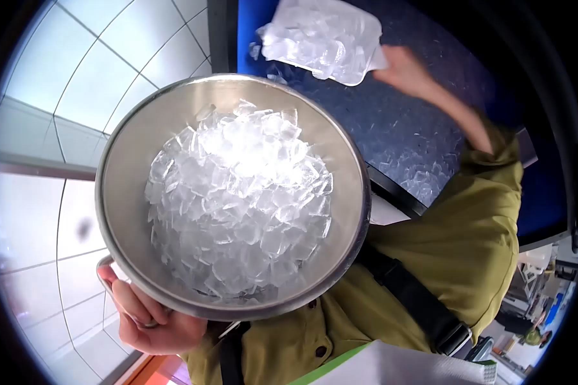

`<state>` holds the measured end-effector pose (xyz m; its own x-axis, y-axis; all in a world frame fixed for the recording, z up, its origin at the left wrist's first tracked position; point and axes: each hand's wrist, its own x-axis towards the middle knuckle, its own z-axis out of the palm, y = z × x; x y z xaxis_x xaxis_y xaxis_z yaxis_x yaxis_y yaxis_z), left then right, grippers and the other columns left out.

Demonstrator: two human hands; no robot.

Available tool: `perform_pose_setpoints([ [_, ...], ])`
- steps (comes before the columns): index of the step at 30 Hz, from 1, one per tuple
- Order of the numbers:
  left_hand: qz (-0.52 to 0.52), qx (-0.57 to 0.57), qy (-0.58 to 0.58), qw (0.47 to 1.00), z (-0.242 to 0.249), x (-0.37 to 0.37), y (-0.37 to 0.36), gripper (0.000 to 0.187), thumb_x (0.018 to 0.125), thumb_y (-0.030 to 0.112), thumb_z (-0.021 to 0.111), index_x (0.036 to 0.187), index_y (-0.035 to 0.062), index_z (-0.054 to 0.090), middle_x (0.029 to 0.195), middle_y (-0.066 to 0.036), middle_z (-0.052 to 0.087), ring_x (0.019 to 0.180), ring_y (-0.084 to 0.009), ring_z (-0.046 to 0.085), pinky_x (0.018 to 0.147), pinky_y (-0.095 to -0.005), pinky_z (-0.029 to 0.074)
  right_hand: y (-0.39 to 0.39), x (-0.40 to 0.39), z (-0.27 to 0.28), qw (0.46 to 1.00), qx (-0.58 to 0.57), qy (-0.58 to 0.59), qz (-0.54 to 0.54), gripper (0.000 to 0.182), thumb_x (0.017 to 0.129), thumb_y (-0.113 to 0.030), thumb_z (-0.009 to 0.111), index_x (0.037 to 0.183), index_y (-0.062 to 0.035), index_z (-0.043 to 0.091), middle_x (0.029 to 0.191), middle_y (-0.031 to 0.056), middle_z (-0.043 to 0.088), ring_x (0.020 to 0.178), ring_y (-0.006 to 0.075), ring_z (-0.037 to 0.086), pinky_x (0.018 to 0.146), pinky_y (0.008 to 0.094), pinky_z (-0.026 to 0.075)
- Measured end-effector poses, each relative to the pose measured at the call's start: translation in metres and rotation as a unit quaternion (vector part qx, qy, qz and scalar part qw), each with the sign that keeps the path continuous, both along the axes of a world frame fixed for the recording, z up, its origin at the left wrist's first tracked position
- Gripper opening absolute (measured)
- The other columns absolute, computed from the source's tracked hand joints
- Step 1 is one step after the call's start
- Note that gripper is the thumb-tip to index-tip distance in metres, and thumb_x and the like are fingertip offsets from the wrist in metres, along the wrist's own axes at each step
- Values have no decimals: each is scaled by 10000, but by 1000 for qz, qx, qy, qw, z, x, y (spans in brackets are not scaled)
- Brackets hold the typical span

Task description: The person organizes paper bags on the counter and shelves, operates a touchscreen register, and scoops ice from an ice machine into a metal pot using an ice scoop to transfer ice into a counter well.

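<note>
A round steel bucket fills the middle of the view, heaped with ice cubes. At its lower left rim, my left hand has its fingers curled round the bucket's handle. Further off at the upper right, my right hand is closed on the grip of a white plastic scoop. Clear ice is piled in the scoop. It is held over the dark blue inside of an ice bin, apart from the bucket.
Loose ice lies low in the bin. White wall tiles line the left side. The bin's dark front edge runs behind the bucket. Shelves or counters with blurred items show at the far right, where a person is faintly visible.
</note>
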<state>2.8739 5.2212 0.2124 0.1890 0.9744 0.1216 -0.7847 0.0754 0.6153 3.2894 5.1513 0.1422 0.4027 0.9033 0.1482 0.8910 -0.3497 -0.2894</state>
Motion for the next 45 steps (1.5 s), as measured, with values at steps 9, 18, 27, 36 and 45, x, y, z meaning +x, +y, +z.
perform_pose_setpoints([
  [9,3,-12,-4,1000,-10,2,2,270,752,150,382,520,148,244,392,53,170,386,-50,217,761,-169,353,-1,-40,61,949,-33,-314,27,150,655,-90,545,791,-27,545,639,148,568,622,293,579,553,382,471],
  [18,45,28,-55,997,-8,11,-1,282,741,112,399,954,-66,353,473,42,288,387,-31,290,521,-122,339,-68,9,-240,904,-390,163,-55,198,590,-132,593,745,-8,597,726,169,588,696,285,585,621,372,465],
  [27,67,27,-89,993,-9,14,-6,333,726,83,427,1009,-73,342,480,37,286,386,-45,299,426,-122,310,23,-49,-347,929,-157,261,-211,234,610,-167,555,740,24,593,722,192,581,716,299,584,624,375,461],
  [36,-4,25,-25,999,-11,3,-5,183,729,144,414,828,-9,391,464,58,247,395,-25,284,704,-156,368,-4,-11,-241,973,-6,206,-103,368,678,-300,565,877,10,558,816,215,574,780,335,564,679,383,434],
  [45,-15,24,-5,1000,-15,-10,4,95,759,147,365,764,53,385,445,62,219,398,-24,268,739,-160,351,4,-69,64,992,-58,-85,67,262,672,-203,590,868,-31,573,751,151,593,706,254,592,613,365,459],
])
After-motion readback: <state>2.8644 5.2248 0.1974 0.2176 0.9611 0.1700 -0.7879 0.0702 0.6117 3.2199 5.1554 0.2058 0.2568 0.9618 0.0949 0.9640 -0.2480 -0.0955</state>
